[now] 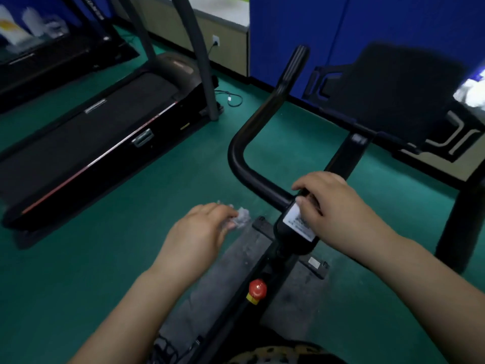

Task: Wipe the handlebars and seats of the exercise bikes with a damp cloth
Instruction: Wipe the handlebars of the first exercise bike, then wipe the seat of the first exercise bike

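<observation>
A green floor (78,271) covered the room, backed by blue wall panels (341,35). A black treadmill (99,137) lay at the left, with a strip of open floor between it and the exercise bike. The bike's black handlebar (252,132) curved up from the centre post, a dark console (401,93) behind it. A grey mat (236,261) lay under the frame, and a red knob (258,288) sat on the frame below the post. The right hand (330,206) curled over the handlebar's centre clamp beside a white label (296,219). The left hand (202,232), just left of the post, pinched a small, crumpled, blurred cloth (242,218) in its fingertips, clear of the bar.
</observation>
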A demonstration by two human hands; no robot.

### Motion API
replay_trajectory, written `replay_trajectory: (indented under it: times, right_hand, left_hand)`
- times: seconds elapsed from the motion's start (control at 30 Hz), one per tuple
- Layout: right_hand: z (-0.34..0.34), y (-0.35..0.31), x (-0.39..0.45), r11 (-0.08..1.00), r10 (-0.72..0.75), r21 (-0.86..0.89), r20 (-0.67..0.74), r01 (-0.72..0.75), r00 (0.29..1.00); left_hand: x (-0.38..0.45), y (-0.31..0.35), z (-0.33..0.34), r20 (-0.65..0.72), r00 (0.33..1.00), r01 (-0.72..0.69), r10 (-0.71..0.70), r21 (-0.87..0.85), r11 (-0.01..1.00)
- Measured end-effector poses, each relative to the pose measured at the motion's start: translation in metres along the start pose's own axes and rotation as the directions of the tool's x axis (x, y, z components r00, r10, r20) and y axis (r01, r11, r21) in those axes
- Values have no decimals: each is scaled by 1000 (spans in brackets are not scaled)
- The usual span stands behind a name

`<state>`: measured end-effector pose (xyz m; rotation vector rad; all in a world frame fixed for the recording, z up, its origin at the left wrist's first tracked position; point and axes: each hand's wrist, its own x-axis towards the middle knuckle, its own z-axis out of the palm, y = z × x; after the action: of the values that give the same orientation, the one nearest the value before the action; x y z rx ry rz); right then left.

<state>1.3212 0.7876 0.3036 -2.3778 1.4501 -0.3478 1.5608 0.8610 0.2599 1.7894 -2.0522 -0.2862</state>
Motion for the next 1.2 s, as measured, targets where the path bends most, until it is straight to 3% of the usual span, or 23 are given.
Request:
replay_trajectory:
  times: [0.1,0.2,0.27,0.33,0.4,0.47,0.53,0.67,0.77,0.97,1.03,1.2]
  right_hand:
    - [-2,-2,-31,995,-63,-70,34,66,997]
    - [3,-8,-76,981,-194,20,-33,195,980]
    - [15,-7,-105,946,-312,97,-1,311,950]
    - [36,-1,-127,917,-392,150,177,369,903]
    - [63,8,-147,932,-361,166,435,321,825]
    - [88,18,-164,935,-313,64,611,349,727]
    - [101,14,-177,915,-272,-19,707,402,653]
    - [118,-14,-192,898,-306,11,734,440,607]
    - [129,-47,-204,885,-366,58,702,463,611]
    - [168,-122,-247,905,-402,162,626,393,668]
    - [184,-150,-261,925,-373,186,606,332,703]
    - [219,-210,-272,947,-266,293,496,129,827]
  left_hand:
    - [-38,14,-3,49,984,172,-172,-2,985]
    - [-88,33,2,89,938,335,-335,12,942]
    - [-123,49,9,130,887,438,-443,65,896]
    - [-157,64,19,184,826,512,-532,150,846]
    - [-191,78,27,235,763,569,-602,200,798]
    - [-225,91,32,261,713,609,-651,231,759]
    - [-261,100,32,253,679,644,-689,245,725]
    - [-331,109,25,167,630,735,-759,189,652]
    - [-376,108,23,129,598,778,-791,145,611]
    - [-460,96,11,21,612,791,-791,-52,610]
    - [-492,88,-1,-47,615,778,-787,-124,615]
    - [-544,57,-27,-286,543,752,-790,-254,609]
